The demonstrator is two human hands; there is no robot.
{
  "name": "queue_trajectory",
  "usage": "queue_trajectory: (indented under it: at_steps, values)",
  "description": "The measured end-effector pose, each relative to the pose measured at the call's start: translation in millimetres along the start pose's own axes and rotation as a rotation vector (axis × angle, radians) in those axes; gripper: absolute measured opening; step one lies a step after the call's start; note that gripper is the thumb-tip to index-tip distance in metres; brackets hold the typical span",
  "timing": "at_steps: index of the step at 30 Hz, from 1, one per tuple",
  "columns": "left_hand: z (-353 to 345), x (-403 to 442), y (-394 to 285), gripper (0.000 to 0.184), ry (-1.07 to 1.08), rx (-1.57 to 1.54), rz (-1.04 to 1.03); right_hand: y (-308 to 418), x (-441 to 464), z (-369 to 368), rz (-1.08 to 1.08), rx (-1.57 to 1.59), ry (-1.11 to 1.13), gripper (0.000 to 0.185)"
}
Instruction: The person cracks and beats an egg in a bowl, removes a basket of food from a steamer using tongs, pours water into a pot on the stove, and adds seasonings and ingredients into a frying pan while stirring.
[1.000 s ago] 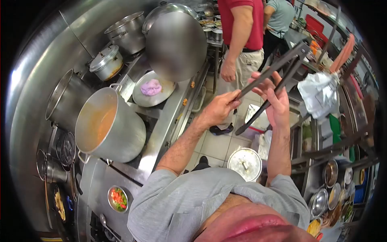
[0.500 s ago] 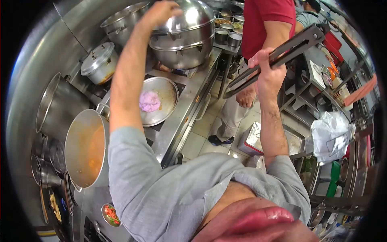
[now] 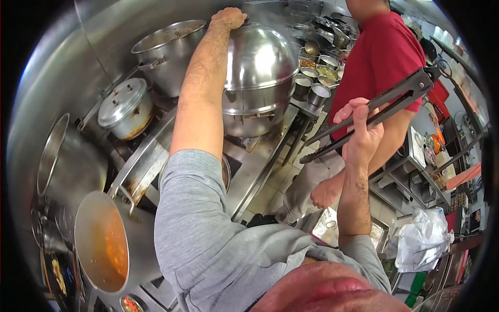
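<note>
My left hand (image 3: pixel 228 18) is closed at the top of a large domed steel lid (image 3: pixel 254 57), apparently round its dark handle. The lid covers a big round steel pot (image 3: pixel 254 122) on the stove; I cannot tell whether it is lifted at all. Raised in front of me, my right hand (image 3: pixel 364 132) grips a pair of long black tongs (image 3: pixel 403 93), their tips pointing down and to the left. Nothing is between the tong tips. Below my left arm, a pan (image 3: pixel 226 174) is almost wholly hidden.
A tall pot of orange sauce (image 3: pixel 117 244) stands at the lower left. Behind it are a lidded pot (image 3: pixel 125 106) and another deep pot (image 3: pixel 174 57). A person in a red shirt (image 3: pixel 384 57) stands close beyond the tongs. Several small food containers (image 3: pixel 318 93) line the far counter.
My left hand has come down onto the top of the domed lid and closed there. The view has shifted, and my arm now hides most of the pan with the pinkish lump.
</note>
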State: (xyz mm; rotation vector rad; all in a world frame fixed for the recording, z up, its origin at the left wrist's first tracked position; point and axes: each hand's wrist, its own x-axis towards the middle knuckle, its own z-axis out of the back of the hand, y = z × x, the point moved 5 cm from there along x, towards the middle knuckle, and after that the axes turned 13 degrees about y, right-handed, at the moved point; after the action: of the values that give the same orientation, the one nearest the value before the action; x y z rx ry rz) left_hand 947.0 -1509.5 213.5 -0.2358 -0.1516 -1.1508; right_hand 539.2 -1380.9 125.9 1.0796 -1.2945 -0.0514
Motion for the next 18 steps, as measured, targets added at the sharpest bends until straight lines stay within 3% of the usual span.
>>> queue_trajectory:
  at_steps: [5,8,18]
  values:
    - [-8.5,40.0,4.6,0.042,0.072,0.056,0.028,-30.7,39.0,1.3,-0.015,-0.090,-0.021,0.026]
    - [-19.5,61.8,1.5,0.041,0.194,0.012,-0.087,-38.1,57.7,4.1,0.020,-0.138,-0.058,0.026]
    - [-13.0,55.5,-0.8,0.040,0.171,0.025,-0.137,-42.1,76.0,-9.5,0.231,-0.192,-0.132,0.026]
